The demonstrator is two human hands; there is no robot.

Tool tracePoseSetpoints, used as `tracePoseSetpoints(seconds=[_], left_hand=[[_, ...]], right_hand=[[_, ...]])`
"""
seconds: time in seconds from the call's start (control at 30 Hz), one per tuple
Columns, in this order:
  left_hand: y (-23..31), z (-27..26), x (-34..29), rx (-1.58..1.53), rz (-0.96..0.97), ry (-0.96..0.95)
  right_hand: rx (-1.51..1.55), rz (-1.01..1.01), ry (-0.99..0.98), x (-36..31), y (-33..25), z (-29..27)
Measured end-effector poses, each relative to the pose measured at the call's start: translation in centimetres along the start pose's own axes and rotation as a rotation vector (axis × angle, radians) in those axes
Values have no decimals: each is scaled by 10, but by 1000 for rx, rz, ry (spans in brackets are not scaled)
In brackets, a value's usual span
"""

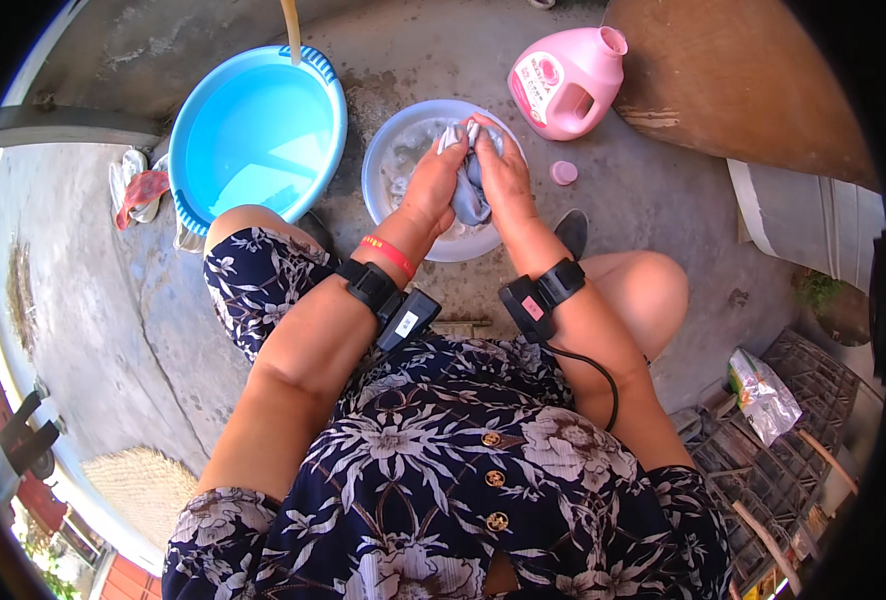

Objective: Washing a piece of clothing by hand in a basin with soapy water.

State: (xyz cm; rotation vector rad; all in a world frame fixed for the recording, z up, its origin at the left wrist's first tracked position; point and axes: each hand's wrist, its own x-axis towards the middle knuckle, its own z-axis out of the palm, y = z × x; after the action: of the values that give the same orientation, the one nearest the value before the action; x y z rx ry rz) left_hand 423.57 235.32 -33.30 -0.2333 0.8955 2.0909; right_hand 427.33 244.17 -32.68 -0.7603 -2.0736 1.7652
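Basin (371,165): pale, round, on concrete floor (393,70); near side partly behind the wrists. Contents murky, can't tell suds from submerged fabric.
Cloth (472,200): grey-blue, wet-looking, bunched over basin's middle; both hands on it, much of it covered.
Left hand (431,188): fingers curled around cloth's left side, most of them hidden behind the hand and cloth.
Right hand (503,178): fingers closed on cloth's right side, pressing it toward left hand; exact fingertip contact unclear.
Blue tub (340,125): left of basin, water inside; near edge partly behind the knee.
Tan strip (291,28): far left of basin, over tub's rim; top cut off, hose or stick unclear.
Pink jug (555,117): right of basin, far side, mouth uncapped.
Pink cap (564,173): just right of basin.
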Motion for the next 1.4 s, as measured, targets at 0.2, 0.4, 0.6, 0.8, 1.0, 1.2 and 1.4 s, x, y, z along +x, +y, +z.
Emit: tracePoseSetpoints(seconds=[0.2, 0.4, 0.6, 0.8, 1.0, 1.2, 1.4], left_hand=[[27, 7, -4, -20, 97, 64], [15, -9, 10, 79, 200, 108], [30, -39, 22, -217, 30, 149], [-4, 9, -4, -34, 120, 212], [19, -58, 22, -73, 150, 51], [-13, 6, -7, -48, 100, 181], [20, -36, 11, -101, 79, 106]], right_hand=[[442, 324, -231, -1, -24, -8], [385, 280, -266, -3, -22, -7], [-285, -532, -184, -46, -36, 11], [269, 340, -45, 4, -19, -11], [-186, -529, -286, -48, -35, 18], [245, 307, -71, -2, -13, -7], [-204, -479, -203, -51, -31, 18]])
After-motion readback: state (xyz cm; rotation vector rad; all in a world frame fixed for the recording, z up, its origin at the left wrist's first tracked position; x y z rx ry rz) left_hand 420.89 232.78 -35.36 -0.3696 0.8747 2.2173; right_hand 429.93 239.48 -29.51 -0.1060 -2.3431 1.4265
